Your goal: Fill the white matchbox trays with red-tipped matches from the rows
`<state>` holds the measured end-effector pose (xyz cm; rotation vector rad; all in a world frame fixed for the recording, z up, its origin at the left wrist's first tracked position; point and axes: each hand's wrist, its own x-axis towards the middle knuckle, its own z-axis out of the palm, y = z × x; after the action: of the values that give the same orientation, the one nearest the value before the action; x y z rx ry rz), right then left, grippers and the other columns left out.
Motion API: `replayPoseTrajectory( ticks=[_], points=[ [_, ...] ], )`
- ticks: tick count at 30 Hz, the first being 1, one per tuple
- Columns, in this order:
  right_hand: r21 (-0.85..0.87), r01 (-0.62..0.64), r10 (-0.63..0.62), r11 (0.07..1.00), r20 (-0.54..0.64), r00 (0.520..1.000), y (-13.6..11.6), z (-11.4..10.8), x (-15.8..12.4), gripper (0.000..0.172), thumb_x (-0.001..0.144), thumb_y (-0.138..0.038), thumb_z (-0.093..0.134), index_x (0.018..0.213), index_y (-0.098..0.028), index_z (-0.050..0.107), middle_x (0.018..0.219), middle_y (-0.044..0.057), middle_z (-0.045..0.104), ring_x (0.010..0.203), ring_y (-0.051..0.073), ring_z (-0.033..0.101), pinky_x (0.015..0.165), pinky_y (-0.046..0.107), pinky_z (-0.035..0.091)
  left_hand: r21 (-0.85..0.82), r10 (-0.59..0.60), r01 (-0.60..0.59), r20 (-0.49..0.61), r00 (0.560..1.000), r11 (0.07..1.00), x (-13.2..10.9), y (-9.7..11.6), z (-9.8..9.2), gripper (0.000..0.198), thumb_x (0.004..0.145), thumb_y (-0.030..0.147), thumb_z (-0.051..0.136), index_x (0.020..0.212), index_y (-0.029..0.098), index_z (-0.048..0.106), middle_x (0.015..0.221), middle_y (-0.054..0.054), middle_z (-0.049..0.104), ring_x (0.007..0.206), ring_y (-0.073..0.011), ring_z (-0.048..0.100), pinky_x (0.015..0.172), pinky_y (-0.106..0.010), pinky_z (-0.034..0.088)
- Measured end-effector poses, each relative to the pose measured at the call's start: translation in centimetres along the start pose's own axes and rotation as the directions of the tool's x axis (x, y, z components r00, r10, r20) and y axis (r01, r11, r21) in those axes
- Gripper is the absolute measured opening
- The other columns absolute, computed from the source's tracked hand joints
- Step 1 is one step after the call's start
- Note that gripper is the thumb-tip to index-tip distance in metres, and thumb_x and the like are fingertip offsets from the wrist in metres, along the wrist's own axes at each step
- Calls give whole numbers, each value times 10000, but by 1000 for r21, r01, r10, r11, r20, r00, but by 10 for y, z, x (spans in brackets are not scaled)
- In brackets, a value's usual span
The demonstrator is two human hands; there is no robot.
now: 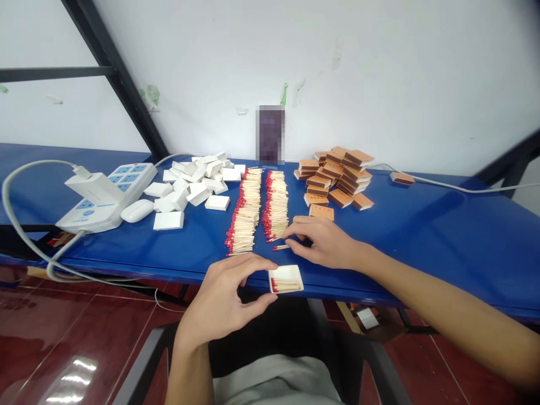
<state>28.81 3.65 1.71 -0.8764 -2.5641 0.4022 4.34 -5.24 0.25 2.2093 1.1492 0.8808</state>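
Note:
My left hand (228, 295) holds a small white matchbox tray (287, 279) by its left side at the near edge of the blue table (422, 236). The tray has a few red-tipped matches in it. My right hand (323, 242) rests on the table just beyond the tray, its fingers pinching at a few loose matches (280, 247). These lie at the near end of two long rows of red-tipped matches (259, 208).
A heap of white inner trays (194, 183) lies left of the rows, and a pile of orange-brown matchbox sleeves (337, 174) lies right. A white power strip (105, 194) with a cable and a white earbud case (137, 210) sit at the left. A cable (455, 185) runs along the right back.

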Motion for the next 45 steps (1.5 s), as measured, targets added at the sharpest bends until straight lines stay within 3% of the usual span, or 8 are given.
replayPoseTrajectory(
  ticks=[8, 23, 36, 45],
  points=[
    [-42, -23, 23, 999, 14, 1000, 2, 2, 1, 263, 989, -233, 502, 1013, -166, 755, 805, 38, 598, 694, 135, 557, 632, 260, 347, -20, -4, 4, 2, 1000, 1000, 0, -1, 0, 303, 832, 213, 755, 1121, 277, 692, 1082, 7, 740, 851, -143, 658, 636, -242, 475],
    [1, 29, -29, 1000, -48, 998, 0, 4, 3, 183, 939, -158, 549, 914, -155, 730, 713, 1, 572, 609, 106, 478, 605, 235, 345, -43, -2, 3, 13, 1000, 999, -1, -2, -1, 306, 828, 204, 760, 1118, 272, 688, 1068, 12, 734, 792, -126, 627, 610, -231, 449],
    [75, 11, -9, 997, -15, 1000, -5, 5, 0, 211, 866, -95, 543, 950, -156, 727, 689, -14, 644, 575, 92, 518, 615, 224, 365, -42, -2, 2, 5, 1000, 999, 0, -3, -1, 309, 824, 196, 761, 1115, 273, 695, 1055, 13, 732, 748, -118, 601, 599, -229, 444],
    [-41, -45, 46, 998, 6, 999, -3, 2, -1, 171, 876, -172, 569, 934, -151, 729, 635, -19, 567, 580, 104, 502, 613, 240, 334, -45, -2, 2, 1, 1000, 999, 0, -2, -1, 293, 828, 216, 762, 1110, 270, 702, 1053, 4, 736, 763, -125, 617, 600, -231, 453]
  ],
)
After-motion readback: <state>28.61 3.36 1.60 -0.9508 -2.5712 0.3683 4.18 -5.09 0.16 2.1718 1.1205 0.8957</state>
